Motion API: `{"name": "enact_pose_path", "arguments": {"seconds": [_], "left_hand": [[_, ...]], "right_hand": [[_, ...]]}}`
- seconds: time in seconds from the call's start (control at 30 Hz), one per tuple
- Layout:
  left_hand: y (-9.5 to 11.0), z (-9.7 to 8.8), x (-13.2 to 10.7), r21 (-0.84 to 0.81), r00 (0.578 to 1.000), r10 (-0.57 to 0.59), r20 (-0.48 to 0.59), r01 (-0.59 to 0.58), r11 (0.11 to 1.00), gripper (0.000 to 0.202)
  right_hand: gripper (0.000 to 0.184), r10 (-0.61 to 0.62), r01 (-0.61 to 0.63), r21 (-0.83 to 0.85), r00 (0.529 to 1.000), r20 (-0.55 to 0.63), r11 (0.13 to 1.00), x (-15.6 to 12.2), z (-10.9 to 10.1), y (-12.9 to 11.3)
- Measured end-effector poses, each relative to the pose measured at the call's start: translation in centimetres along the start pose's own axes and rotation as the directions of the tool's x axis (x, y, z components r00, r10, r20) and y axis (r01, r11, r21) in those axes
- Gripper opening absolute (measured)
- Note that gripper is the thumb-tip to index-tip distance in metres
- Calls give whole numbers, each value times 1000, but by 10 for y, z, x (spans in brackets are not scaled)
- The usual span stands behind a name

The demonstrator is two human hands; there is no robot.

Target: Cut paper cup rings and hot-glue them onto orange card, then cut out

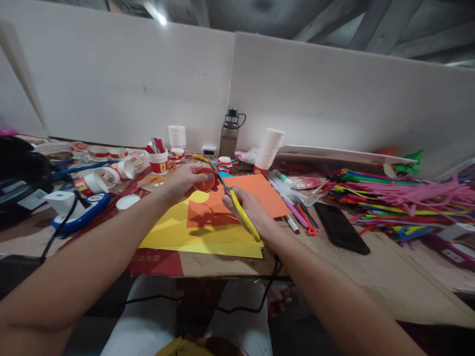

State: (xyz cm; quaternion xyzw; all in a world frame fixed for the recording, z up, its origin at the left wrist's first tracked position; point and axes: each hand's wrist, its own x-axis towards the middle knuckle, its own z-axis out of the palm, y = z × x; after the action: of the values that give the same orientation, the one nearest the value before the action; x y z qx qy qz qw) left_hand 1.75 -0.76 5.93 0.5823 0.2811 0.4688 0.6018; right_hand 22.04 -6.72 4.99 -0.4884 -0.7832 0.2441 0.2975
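Note:
Pinched in my left hand (188, 179) is a round piece of orange paper (206, 181), held above the table. My right hand (249, 205) grips a pair of scissors (240, 210) by yellow handles. The metal blades point up and away, right beside the orange piece; whether they touch it I cannot tell. Below both hands lie an orange sheet (265, 192) and yellow sheets (166, 230), overlapping, with a dark shadow of the hands on them. A small yellow round piece (200, 197) rests near the left hand.
At the back stand a water bottle (229, 136) and stacked paper cups (270, 148). Pipe cleaners (408, 198) pile up at right, near a phone (341, 227) and a utility knife (308, 221). A blue-and-white glue gun (79, 212) is at left. A black cable (241, 310) hangs before the table edge.

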Motion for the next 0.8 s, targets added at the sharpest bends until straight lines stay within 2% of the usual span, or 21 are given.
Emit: {"name": "enact_pose_path", "arguments": {"seconds": [0.5, 0.8], "left_hand": [[2, -2, -1, 33, 999, -34, -9, 34, 999, 18], [-11, 6, 1, -139, 995, -18, -99, 4, 990, 21]], "right_hand": [[40, -27, 27, -8, 1000, -6, 1000, -2, -1, 1], [29, 26, -27, 130, 1000, 11, 991, -2, 0, 1]]}}
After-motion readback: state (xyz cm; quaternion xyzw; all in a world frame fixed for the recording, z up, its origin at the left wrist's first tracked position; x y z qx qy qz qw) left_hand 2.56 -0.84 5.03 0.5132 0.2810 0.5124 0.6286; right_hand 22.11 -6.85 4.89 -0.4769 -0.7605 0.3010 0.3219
